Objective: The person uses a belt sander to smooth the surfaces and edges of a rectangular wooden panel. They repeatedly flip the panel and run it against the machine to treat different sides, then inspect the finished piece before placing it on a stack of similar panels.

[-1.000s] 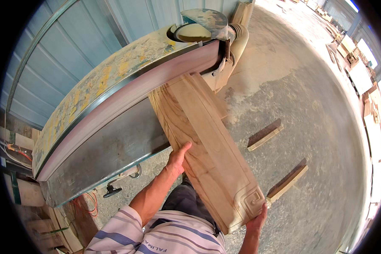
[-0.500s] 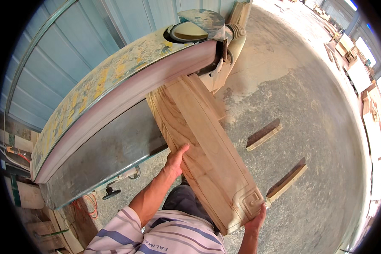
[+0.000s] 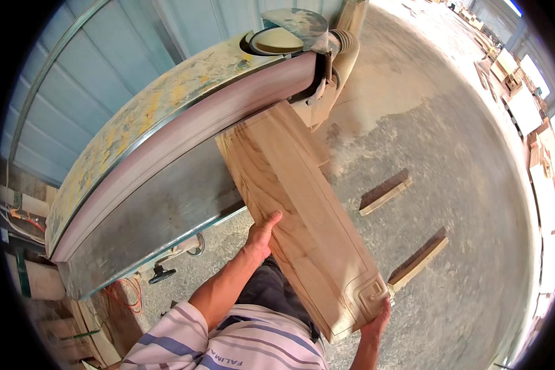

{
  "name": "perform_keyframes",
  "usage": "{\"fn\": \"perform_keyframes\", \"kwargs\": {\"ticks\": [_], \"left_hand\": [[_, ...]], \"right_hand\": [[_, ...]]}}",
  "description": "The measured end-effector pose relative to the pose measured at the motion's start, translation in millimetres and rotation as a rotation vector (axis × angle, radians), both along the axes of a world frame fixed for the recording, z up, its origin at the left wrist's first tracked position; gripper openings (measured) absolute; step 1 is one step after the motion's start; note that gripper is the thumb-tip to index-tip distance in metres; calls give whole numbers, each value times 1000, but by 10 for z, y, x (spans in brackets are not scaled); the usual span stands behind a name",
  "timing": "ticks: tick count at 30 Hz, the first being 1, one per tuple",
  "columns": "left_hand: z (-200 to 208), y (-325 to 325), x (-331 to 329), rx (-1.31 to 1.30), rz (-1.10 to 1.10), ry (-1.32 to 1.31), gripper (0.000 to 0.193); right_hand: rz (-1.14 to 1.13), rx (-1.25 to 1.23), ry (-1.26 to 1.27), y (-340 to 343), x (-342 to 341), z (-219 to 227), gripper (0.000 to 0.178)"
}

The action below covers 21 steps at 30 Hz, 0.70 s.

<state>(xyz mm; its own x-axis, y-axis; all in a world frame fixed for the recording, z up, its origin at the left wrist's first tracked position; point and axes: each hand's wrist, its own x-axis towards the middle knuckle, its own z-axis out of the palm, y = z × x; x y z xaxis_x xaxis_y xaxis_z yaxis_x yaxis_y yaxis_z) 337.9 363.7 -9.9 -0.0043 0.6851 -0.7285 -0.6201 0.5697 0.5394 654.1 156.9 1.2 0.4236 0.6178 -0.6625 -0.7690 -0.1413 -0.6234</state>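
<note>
A long wooden panel [image 3: 308, 216] with a carved scroll at its near right corner lies slantwise before me. My left hand [image 3: 264, 233] grips its left edge around the middle, thumb on top and fingers out of sight underneath. At the near right corner, beside the carving, my right hand [image 3: 377, 317] holds the panel's edge, its fingers partly hidden. The panel's far end rests over the metal table [image 3: 154, 216] of a belt sander, close along the pinkish sanding belt [image 3: 197, 131]. Whether wood and belt touch, I cannot tell.
The sander's dusty, yellow-streaked cover [image 3: 148, 114] curves along the left, with a ribbed hose [image 3: 346, 46] at its far end. Two wood strips [image 3: 385, 196] lie on the concrete floor to the right. A black hand crank [image 3: 161, 274] and orange cord [image 3: 124, 296] sit below the table.
The panel's far end has swung slightly, its end edge now more in line with the belt and more of it showing. Both hands keep their hold.
</note>
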Motion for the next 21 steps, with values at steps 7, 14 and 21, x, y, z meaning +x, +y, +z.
{"fn": "perform_keyframes", "kwargs": {"ticks": [7,14,21], "left_hand": [[-126,115,-151,27,11,-27,64],[-98,242,-227,49,-32,-46,68],[-220,255,-243,75,-107,-127,68]], "right_hand": [[36,51,-3,171,-155,122,49],[36,46,3,262,-258,75,48],[-77,-29,-15,198,-147,-80,37]]}}
